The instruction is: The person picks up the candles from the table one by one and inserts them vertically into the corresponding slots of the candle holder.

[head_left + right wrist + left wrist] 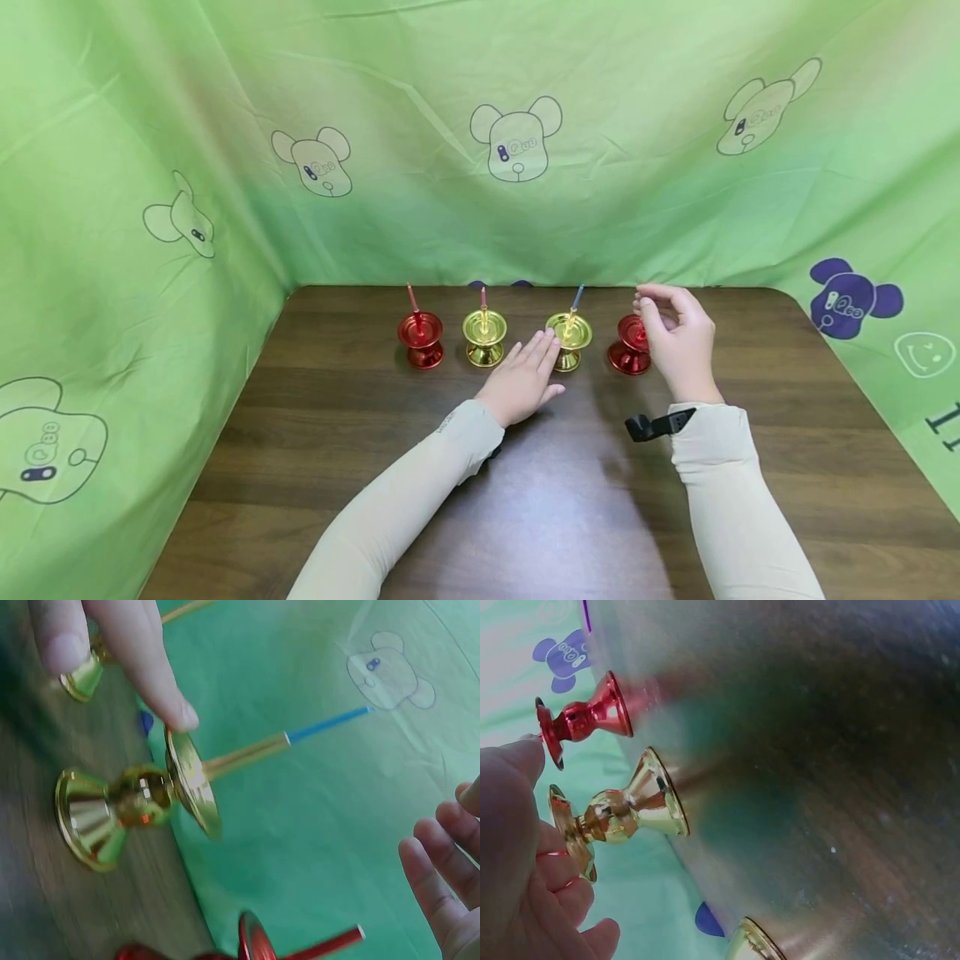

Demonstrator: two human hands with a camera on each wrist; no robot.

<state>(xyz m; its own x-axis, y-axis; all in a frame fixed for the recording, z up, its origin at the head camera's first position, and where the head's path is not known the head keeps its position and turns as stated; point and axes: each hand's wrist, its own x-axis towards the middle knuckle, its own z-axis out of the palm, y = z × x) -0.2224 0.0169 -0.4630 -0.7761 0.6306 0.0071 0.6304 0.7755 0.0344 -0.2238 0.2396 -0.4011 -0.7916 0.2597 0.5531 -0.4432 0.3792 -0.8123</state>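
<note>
My left hand point(521, 379) reaches over the table with its fingers stretched out. One fingertip touches the dish rim of a gold candle holder point(142, 799), which stands upright with a blue candle point(330, 724) in its tube. My right hand point(682, 342) is raised beside the red candle holder point(628, 358) at the right end of the row, its fingers loosely bent. In the right wrist view nothing shows between those fingers point(424, 874); the thumb is out of that view. The red holder's tube point(322, 945) shows no candle standing in it.
To the left stand another gold candle holder point(484, 354) and a red candle holder point(425, 357), each with a reddish candle. The row lies near the back edge of the brown wooden table point(337, 433). A green cloth point(405, 208) with bear prints hangs around the table.
</note>
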